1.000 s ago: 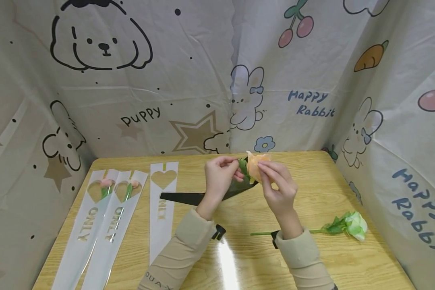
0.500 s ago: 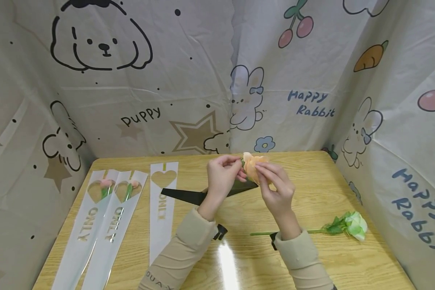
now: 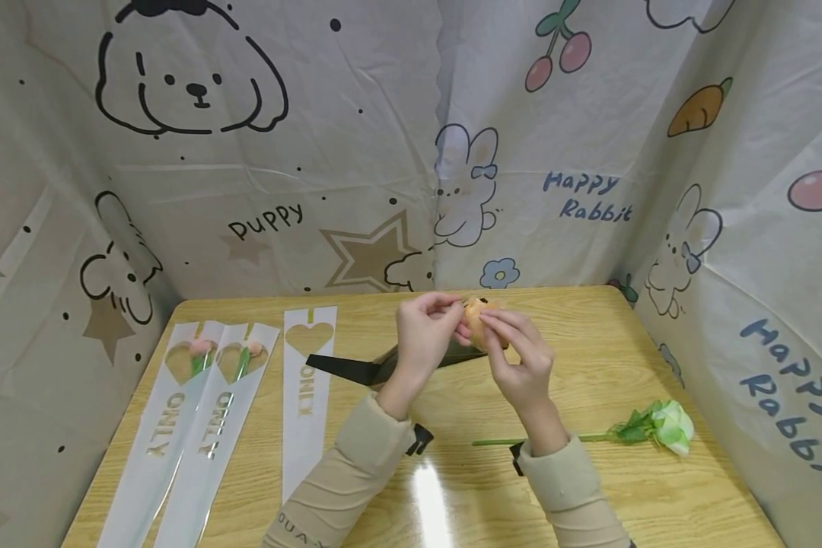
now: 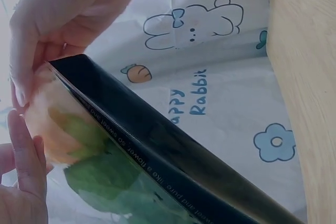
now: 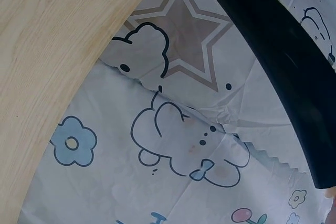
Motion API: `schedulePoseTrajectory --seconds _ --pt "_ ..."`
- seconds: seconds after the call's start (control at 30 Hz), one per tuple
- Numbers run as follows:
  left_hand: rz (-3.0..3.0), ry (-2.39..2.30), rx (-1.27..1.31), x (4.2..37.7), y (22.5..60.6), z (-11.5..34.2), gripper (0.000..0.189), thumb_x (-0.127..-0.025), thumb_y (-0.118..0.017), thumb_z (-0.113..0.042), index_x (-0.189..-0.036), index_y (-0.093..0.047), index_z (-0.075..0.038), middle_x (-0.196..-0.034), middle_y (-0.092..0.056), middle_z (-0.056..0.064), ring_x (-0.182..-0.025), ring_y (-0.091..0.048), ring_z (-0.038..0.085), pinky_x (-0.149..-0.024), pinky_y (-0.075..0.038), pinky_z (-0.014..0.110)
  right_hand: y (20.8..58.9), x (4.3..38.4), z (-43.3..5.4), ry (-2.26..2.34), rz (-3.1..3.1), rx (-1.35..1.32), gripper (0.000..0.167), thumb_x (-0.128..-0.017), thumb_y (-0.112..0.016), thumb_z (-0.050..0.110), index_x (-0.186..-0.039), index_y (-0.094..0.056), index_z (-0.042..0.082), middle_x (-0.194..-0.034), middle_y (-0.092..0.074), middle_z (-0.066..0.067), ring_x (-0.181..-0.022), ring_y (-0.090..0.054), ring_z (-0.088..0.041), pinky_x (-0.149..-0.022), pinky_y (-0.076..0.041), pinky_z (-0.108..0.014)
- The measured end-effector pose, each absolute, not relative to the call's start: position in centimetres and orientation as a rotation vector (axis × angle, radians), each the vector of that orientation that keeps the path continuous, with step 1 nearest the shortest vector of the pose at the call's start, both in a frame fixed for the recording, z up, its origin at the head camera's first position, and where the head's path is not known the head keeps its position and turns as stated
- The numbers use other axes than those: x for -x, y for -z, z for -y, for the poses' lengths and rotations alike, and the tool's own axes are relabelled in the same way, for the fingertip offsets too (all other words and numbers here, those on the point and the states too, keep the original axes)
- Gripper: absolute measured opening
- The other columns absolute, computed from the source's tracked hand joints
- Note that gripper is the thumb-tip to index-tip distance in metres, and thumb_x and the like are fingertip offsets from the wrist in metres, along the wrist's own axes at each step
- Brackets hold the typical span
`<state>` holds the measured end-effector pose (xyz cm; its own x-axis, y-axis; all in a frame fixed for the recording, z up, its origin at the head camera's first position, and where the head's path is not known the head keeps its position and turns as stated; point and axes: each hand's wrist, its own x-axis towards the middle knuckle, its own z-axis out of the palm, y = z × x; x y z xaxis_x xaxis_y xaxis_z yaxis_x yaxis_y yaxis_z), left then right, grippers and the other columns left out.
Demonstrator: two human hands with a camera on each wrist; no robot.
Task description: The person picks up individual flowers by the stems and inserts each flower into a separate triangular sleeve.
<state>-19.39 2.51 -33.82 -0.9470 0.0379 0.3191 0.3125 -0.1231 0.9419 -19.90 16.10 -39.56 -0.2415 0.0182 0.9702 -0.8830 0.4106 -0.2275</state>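
Between the two hands is a peach artificial rose (image 3: 477,320) with green leaves (image 4: 105,182), in a long black flower sleeve (image 3: 345,368). Its leaves show through the sleeve's clear side in the left wrist view, beside printed lettering. My left hand (image 3: 425,335) has thumb and forefinger pinched at the sleeve's mouth, left of the bloom. My right hand (image 3: 524,354) pinches the bloom from the right with thumb and fingertips. In the right wrist view the black sleeve (image 5: 273,66) crosses the upper right; barely any of a hand shows there.
A green-white rose (image 3: 667,428) lies at the right on the wooden table (image 3: 657,335), its stem passing under the right wrist. To the left lie a white ONLY sleeve (image 3: 301,441) and two similar sleeves (image 3: 185,411) with pink flowers inside. A printed curtain (image 3: 356,152) encloses the table.
The bloom has turned, and the green leaves seen beside it earlier are now hidden in the head view. Both hands have drawn slightly closer together. The sleeve's left end has risen a little.
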Motion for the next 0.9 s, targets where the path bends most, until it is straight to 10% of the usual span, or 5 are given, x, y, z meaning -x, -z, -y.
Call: schedulePoseTrajectory --seconds 0.37,0.9 --pt "1.908 2.170 0.456 20.2 35.4 -3.3 0.013 -0.084 -0.056 0.005 -0.090 -0.065 0.012 -0.067 -0.064 0.023 -0.045 -0.059 0.013 -0.044 -0.054 0.032 39.6 19.7 -16.2 -1.071 1.637 -0.841 0.030 -0.092 -0.053 0.015 -0.087 -0.068 -0.011 -0.086 -0.065 -0.023 -0.076 -0.062 -0.029 -0.060 -0.049 -0.014" --pt "1.937 2.117 0.493 18.4 33.0 -3.0 0.012 -0.082 -0.054 0.011 -0.089 -0.063 0.017 -0.070 -0.063 0.028 -0.046 -0.060 0.026 -0.045 -0.054 0.035 39.2 19.3 -16.5 -1.097 1.777 -0.877 0.037 -0.096 -0.044 0.018 -0.090 -0.068 -0.010 -0.089 -0.066 -0.021 -0.082 -0.064 -0.032 -0.081 -0.051 -0.022"
